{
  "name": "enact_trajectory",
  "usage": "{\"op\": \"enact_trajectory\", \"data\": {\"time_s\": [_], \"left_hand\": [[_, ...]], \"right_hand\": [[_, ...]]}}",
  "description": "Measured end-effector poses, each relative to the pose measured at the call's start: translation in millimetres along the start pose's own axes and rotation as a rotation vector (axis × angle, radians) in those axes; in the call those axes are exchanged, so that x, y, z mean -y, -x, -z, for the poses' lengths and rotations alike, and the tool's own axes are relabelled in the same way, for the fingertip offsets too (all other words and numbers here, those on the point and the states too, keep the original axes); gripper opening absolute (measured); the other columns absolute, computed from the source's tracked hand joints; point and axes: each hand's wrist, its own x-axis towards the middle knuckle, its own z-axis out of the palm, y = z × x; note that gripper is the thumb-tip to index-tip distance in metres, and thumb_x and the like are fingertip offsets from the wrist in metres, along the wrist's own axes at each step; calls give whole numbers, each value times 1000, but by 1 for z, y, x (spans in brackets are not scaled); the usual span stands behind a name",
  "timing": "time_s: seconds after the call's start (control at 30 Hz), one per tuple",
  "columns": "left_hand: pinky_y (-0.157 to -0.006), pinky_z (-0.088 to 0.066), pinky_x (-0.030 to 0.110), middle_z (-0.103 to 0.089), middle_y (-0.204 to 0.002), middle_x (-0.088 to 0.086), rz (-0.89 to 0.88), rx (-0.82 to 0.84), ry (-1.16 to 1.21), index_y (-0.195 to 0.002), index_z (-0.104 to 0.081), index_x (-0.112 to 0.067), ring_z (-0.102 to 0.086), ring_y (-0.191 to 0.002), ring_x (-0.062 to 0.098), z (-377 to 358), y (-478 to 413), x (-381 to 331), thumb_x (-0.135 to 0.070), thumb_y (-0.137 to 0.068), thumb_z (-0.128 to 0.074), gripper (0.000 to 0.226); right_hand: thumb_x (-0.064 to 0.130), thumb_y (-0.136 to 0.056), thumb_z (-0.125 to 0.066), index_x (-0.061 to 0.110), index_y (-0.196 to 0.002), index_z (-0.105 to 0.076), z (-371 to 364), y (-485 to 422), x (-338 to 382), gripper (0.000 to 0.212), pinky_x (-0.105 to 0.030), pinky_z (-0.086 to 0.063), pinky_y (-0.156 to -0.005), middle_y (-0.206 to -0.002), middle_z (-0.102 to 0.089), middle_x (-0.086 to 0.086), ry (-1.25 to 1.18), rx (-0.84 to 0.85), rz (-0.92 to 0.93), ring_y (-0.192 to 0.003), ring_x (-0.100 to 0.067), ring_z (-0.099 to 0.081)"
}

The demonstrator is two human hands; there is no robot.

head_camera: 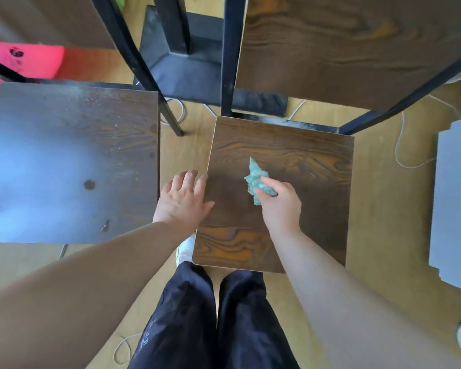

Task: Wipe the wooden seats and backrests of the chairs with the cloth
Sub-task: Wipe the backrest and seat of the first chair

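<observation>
Pale wood floor (378, 222), two chairs side by side, and we stand over the right seat (290, 145)

Our right hand (280, 206) is bunched around the green cloth (256, 179), which sits mid-seat; our left hand (183, 199) lies spread and flat at the seat's left edge, steadying it. We'd do best to open the cloth out, press evenly and stroke along the grain to every corner, then the backrest (357, 49). The left seat (72, 161) looks dusty and spotted, so it comes next

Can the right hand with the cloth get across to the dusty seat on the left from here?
Probably yes. The right hand grips the green cloth above the middle seat; only the left hand lies toward the dusty seat.
</observation>
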Motion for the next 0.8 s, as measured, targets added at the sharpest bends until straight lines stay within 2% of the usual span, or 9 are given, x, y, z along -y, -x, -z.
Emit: {"op": "enact_trajectory", "data": {"time_s": [0.1,0.23,0.3,0.47,0.63,0.73,0.8], "left_hand": [[-105,-34,39,-31,-147,5,-2,-42,14,-150,-17,-20,-31,-134,27,16,-30,-37,-57,-96,-38,69],[-106,-33,38,-28,-149,4,-28,-102,37,-150,-16,-20,-28,-136,27,34,-68,-73,-57,-96,-37,68],[-106,-33,39,-28,-150,5,-29,-120,38,-150,-16,-20,-28,-137,27,41,-85,-83,-57,-96,-37,69],[-106,-33,39,-29,-149,5,-2,-144,43,-151,-17,-19,-29,-136,28,53,-114,-93,-56,-96,-39,70],[-107,-32,39,-28,-149,4,9,-136,36,-151,-17,-18,-28,-136,27,51,-122,-93,-57,-96,-37,70],[-108,-32,40,-28,-149,5,9,-122,25,-151,-15,-19,-27,-137,27,48,-122,-95,-57,-97,-34,69],[-109,-32,40,-27,-150,5,9,-105,25,-152,-14,-19,-25,-138,27,45,-121,-97,-57,-97,-33,69]], "right_hand": [[19,-90,-68,24,-118,-69,42,-52,10,28,-12,-49,-78,-114,-54,10,35,-52,44,-101,-10,-57],[14,-93,-62,22,-122,-67,94,-118,17,30,-11,-40,-71,-118,-53,9,213,-60,134,-100,-8,-51],[11,-93,-60,22,-122,-67,113,-146,18,32,-15,-36,-76,-121,-53,5,296,-58,158,-99,-11,-51],[2,-90,-58,18,-118,-70,134,-188,17,34,-8,-28,-85,-131,-54,-3,429,-42,204,-113,-22,-55],[-9,-86,-52,16,-113,-72,129,-195,9,41,-7,-29,-82,-129,-56,1,428,14,223,-112,-22,-53],[-7,-88,-54,19,-111,-72,127,-198,5,40,-18,-41,-89,-126,-58,3,413,14,258,-110,-23,-54],[-9,-87,-53,18,-111,-73,124,-199,5,41,-21,-42,-92,-126,-58,3,433,12,280,-110,-23,-54]]}}
